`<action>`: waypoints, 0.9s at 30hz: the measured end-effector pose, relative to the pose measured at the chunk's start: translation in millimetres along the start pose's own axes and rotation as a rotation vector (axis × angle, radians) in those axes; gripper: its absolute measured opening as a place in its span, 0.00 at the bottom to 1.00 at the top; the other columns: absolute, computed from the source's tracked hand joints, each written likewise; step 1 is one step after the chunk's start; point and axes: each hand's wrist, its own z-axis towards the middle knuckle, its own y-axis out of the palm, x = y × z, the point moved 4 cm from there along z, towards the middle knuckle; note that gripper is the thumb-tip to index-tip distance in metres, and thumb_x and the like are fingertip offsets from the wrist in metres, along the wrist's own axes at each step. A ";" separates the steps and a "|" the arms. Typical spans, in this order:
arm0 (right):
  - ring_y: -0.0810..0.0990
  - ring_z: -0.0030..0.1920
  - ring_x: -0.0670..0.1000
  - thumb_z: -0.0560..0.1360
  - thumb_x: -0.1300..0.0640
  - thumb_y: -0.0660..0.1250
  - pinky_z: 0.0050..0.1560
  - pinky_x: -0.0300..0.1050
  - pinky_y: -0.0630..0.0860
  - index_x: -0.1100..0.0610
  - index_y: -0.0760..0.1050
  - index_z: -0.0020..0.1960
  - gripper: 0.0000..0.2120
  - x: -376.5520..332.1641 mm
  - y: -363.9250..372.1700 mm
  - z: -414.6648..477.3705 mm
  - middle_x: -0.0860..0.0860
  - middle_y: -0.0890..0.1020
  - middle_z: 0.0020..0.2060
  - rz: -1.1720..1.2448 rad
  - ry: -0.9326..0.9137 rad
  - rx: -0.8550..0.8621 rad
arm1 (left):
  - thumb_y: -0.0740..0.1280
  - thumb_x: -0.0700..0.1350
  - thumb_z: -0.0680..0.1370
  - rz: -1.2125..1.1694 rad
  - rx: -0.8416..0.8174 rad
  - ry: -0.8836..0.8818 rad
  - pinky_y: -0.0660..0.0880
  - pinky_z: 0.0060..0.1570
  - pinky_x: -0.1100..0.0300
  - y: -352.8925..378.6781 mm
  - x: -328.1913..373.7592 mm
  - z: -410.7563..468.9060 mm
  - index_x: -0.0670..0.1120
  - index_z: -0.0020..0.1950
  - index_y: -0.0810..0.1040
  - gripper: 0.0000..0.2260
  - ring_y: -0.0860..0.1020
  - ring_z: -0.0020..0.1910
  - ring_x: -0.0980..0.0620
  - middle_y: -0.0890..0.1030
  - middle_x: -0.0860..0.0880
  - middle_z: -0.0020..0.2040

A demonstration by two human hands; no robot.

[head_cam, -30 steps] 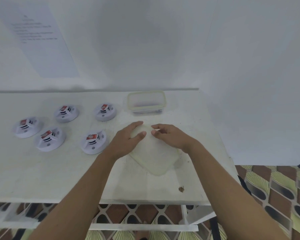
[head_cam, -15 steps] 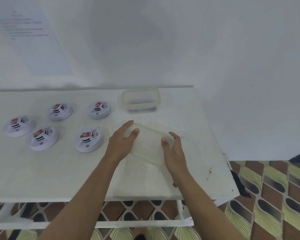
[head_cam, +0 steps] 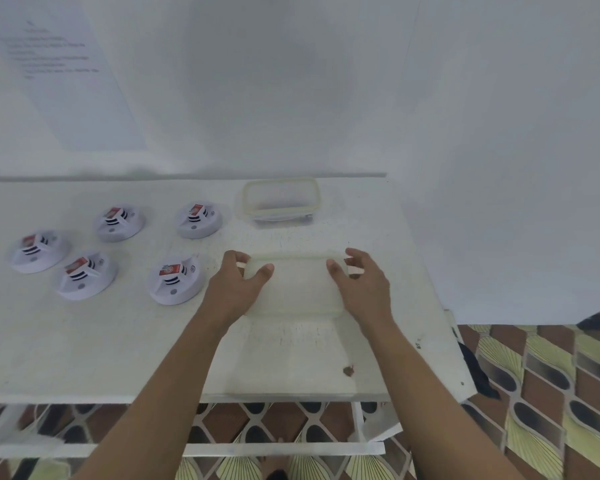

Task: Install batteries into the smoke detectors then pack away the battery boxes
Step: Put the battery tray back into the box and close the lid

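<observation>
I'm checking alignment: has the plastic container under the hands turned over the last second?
Yes. The plastic container turned from cornerwise to square with the table's front edge.

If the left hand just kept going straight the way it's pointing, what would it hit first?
Probably the clear box at the back, near its left end. The left hand, gripping the pale box, points forward and slightly right, clear of the back-right smoke detector. Depth is hard to judge.

A translucent lid [head_cam: 293, 289] is gripped at both ends by the left hand [head_cam: 236, 289] and right hand [head_cam: 364, 289]. Five smoke detectors [head_cam: 175, 278] are laid out on the desk [head_cam: 84, 341] to its left; an open box [head_cam: 279, 200] is noted behind.
</observation>
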 end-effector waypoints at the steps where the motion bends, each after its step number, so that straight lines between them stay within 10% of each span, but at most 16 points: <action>1: 0.80 0.43 0.43 0.77 0.48 0.71 0.44 0.38 0.71 0.52 0.75 0.65 0.18 -2.4 -4.9 4.1 0.45 0.80 0.52 -0.015 -0.017 0.066 | 0.70 0.57 0.76 -0.011 0.027 -0.008 0.76 0.35 0.57 -2.4 -0.9 -1.3 0.49 0.59 0.69 0.19 0.76 0.45 0.56 0.74 0.54 0.49; 8: 0.79 0.51 0.43 0.80 0.53 0.66 0.48 0.33 0.71 0.51 0.79 0.59 0.09 -4.2 4.4 -0.5 0.40 0.80 0.51 0.100 0.002 0.064 | 0.78 0.56 0.69 -0.074 0.204 0.006 0.81 0.29 0.56 -10.6 -4.4 -10.1 0.39 0.44 0.75 0.22 0.82 0.34 0.50 0.80 0.42 0.41; 17: 0.78 0.56 0.44 0.84 0.55 0.58 0.47 0.35 0.72 0.44 0.78 0.61 0.13 -11.7 40.1 29.1 0.41 0.80 0.57 0.153 0.017 -0.173 | 0.64 0.56 0.80 0.170 -0.240 0.241 0.63 0.69 0.52 12.1 12.5 13.8 0.58 0.79 0.56 0.30 0.63 0.74 0.52 0.64 0.53 0.75; 27: 0.81 0.53 0.47 0.84 0.53 0.58 0.52 0.44 0.78 0.42 0.79 0.56 0.12 -11.8 49.1 46.3 0.44 0.82 0.54 0.116 -0.023 -0.216 | 0.63 0.63 0.79 0.016 -0.369 0.154 0.60 0.74 0.56 23.3 5.4 16.0 0.63 0.80 0.51 0.33 0.59 0.77 0.58 0.56 0.62 0.79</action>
